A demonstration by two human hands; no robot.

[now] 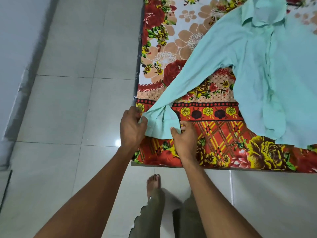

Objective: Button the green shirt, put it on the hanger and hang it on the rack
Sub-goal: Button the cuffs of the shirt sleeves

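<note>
The green shirt [267,69] lay spread flat on the bed [214,152] with its floral sheet [171,40], collar at the far end, one long sleeve [187,78] reaching down toward the near corner. Both hands were on the cuff [160,123]: the left hand [131,128] pinched its left edge, the right hand [185,137] pinched its right corner, fingers curled onto the cloth. A bare foot [153,183] stood on the pale tiled floor [68,109].

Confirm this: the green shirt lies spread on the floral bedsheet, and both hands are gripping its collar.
Not the collar. In the head view the left hand and right hand pinch the sleeve cuff of the green shirt, which does lie spread on the floral bedsheet.
</note>
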